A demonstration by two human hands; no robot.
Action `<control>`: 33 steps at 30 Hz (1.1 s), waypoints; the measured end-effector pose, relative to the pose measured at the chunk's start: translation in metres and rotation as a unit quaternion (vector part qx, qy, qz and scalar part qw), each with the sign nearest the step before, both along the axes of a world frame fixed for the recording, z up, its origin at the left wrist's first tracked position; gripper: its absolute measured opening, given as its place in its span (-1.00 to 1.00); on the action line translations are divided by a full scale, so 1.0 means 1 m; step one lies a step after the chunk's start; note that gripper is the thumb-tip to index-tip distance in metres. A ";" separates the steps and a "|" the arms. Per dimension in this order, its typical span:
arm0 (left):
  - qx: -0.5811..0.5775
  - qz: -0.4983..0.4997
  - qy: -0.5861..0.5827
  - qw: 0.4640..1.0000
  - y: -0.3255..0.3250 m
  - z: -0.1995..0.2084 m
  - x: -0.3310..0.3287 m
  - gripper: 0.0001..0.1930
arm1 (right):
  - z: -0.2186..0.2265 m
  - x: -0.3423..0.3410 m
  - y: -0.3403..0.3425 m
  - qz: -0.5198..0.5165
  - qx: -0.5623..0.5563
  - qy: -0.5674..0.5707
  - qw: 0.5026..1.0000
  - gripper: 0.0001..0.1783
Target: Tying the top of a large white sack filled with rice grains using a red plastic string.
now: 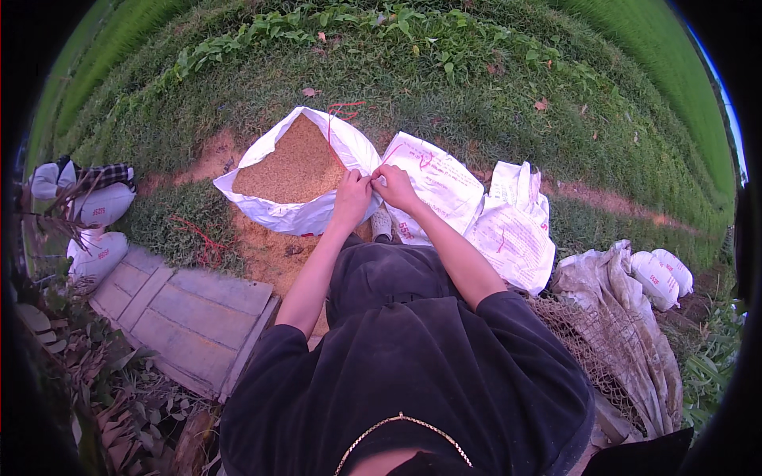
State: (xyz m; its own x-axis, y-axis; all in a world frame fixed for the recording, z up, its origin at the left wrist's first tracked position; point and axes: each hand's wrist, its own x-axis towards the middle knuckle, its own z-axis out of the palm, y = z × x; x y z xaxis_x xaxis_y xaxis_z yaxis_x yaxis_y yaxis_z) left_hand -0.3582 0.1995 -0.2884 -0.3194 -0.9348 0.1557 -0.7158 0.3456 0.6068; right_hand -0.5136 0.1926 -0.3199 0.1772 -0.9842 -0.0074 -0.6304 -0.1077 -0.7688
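A white woven sack [258, 209] stands open in front of me, filled with golden-brown grain [290, 163]. At the right-hand corner of its mouth my left hand [353, 195] is closed on the bunched rim. Right beside it, nearly touching, my right hand [395, 187] pinches the same gathered edge, its fingers curled. The exact fold between the fingertips is hidden. Thin red string [343, 113] lies over the sack's far rim.
Flat white sacks [444, 186] with red print lie to the right, more [512, 246] behind them. Filled sacks [659, 278] stand far right, others [99, 254] far left. A wooden board [186, 305] lies left; a dirty tarp [615, 317] and netting [575, 337] lie right.
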 end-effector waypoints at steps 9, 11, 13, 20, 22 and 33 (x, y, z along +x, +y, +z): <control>-0.047 -0.023 -0.051 0.997 0.003 0.002 0.002 -0.87 | 0.013 0.002 0.002 -0.015 0.006 0.004 1.000 -0.84; 0.061 0.044 0.016 0.997 0.008 0.007 0.003 -0.85 | 0.015 0.001 0.004 0.004 -0.023 0.017 1.000 -0.84; 0.146 0.060 0.091 0.983 0.003 -0.012 0.011 -0.84 | 0.017 0.001 0.006 0.017 -0.055 0.023 0.998 -0.83; 0.230 0.049 0.141 0.962 -0.002 -0.022 0.019 -0.80 | 0.032 0.005 0.035 -0.019 -0.161 0.046 0.986 -0.81; 0.231 0.025 0.123 0.965 -0.008 -0.020 0.023 -0.81 | 0.033 0.009 0.038 -0.028 -0.168 0.058 0.984 -0.80; 0.203 -0.060 -0.042 0.976 -0.012 0.031 0.030 -0.80 | 0.027 0.012 0.058 -0.041 -0.197 0.119 0.972 -0.87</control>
State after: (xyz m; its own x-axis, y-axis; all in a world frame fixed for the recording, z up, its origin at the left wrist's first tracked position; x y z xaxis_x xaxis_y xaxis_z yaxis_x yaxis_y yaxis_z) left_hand -0.3278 0.1871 -0.2573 -0.4260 -0.8689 -0.2519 -0.7386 0.1732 0.6515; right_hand -0.5020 0.2509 -0.2929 0.1377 -0.9299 0.3411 -0.8047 -0.3058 -0.5088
